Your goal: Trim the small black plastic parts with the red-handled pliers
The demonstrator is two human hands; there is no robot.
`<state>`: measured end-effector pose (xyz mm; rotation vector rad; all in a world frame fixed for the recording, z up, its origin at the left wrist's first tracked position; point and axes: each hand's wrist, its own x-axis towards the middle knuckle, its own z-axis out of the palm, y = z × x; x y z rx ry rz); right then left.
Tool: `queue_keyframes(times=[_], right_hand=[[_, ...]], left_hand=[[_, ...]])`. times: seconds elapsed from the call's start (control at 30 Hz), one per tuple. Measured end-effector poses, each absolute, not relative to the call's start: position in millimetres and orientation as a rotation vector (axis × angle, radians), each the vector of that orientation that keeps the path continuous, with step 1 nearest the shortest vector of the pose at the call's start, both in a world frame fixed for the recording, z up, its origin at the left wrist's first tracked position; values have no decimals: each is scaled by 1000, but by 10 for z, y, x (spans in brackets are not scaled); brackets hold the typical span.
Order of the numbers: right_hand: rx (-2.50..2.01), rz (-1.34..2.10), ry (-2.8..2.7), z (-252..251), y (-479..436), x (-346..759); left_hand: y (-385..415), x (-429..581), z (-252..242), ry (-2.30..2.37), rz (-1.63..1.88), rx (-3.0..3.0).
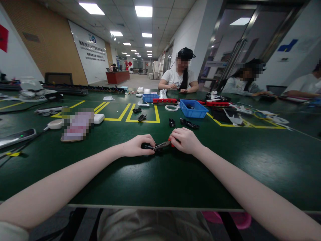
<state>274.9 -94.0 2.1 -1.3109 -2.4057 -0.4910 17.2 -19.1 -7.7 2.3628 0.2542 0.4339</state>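
My left hand is closed around a small black part, much of it hidden by the fingers. In my right hand are long-nose pliers with red handles, mostly covered by the fingers. The jaws point left and meet the black part near my left fingertips; whether they grip it I cannot tell. Both hands are low over the green table. Just beyond my right hand lie a longer black part and a short black piece.
Ahead stands a blue bin, with a white ring beside it. Small black parts lie inside yellow tape lines. A phone and cables are to the left. A person sits across the table; others sit at right.
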Motion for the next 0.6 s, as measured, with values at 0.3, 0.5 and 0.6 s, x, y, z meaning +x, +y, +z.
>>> queue_keyframes(times=[0.3, 0.5, 0.6], right_hand=[[-1371, -412, -2414, 4, -931, 2718], [-1363, -379, -2421, 20, -945, 2705], [-1342, -380, -2413, 34, -953, 2702]], left_hand=[[-181, 182, -93, 239, 458, 2371], [-183, 179, -99, 248, 455, 2370], [-184, 175, -102, 255, 456, 2364]])
